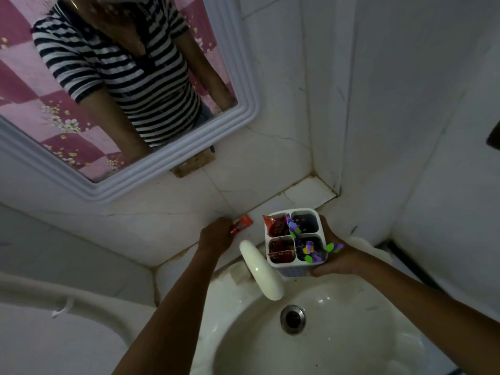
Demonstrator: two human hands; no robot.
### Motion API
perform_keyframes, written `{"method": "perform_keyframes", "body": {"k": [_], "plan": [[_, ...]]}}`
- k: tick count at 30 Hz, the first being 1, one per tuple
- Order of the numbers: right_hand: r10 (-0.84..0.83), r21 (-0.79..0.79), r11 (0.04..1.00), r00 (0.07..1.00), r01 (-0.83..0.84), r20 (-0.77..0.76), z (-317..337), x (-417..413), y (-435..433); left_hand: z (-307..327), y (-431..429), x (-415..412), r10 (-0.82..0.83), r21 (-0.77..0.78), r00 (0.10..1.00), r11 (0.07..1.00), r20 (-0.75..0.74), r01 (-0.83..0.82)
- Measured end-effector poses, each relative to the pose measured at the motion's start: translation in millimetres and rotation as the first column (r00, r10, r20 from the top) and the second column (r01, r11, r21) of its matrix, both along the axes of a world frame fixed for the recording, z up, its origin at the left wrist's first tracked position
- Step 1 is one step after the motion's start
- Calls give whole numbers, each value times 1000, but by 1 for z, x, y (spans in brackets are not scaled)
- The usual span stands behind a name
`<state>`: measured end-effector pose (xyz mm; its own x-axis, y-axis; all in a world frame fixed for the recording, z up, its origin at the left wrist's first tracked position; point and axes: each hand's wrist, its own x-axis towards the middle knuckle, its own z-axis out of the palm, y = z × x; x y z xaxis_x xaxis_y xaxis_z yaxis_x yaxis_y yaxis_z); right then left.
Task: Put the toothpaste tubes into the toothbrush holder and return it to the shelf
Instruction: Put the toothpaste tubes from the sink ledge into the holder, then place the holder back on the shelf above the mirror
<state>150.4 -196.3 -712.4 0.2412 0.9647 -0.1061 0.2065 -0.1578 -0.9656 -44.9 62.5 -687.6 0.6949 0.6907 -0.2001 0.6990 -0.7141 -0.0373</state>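
My right hand (339, 259) holds a white toothbrush holder (296, 262) with four compartments above the sink's back edge. Red toothpaste tubes (277, 228) stand in its two left compartments, and purple and green toothbrushes (307, 246) lean across the right ones. My left hand (216, 236) is closed around another red toothpaste tube (242, 223) on the tiled shelf (305, 196), just left of the holder. The tube's far end sticks out past my fingers.
A white sink (338, 334) with a metal drain (292, 319) lies below, its cream tap (261, 270) beside the holder. A white-framed mirror (151, 163) hangs on the tiled wall at upper left. A white pipe (81, 299) runs at lower left.
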Motion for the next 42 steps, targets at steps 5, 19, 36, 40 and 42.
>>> {"method": "perform_keyframes", "body": {"k": [5, 19, 36, 40, 42], "plan": [[-16, -23, 1000, 1000, 15, -18, 2, 0, -1, 39, -8, -7, 108, -116, 957, 990, 268, -79], [-7, -25, 1000, 1000, 7, -9, 3, -2, 2, 158, -110, 28, 69, -472, 835, 848, 546, 239], [-128, 107, 985, 987, 138, -100, 20, -14, -4, 147, -124, 14, 222, -524, 936, 850, 275, -47], [-153, 160, 974, 986, 162, -67, 46, -11, -9, 159, -140, 17, 289, -559, 908, 826, 302, -77], [-180, 198, 962, 982, 188, -58, 67, -9, -11, 172, -148, 21, 323, -631, 879, 775, 351, -33]]}}
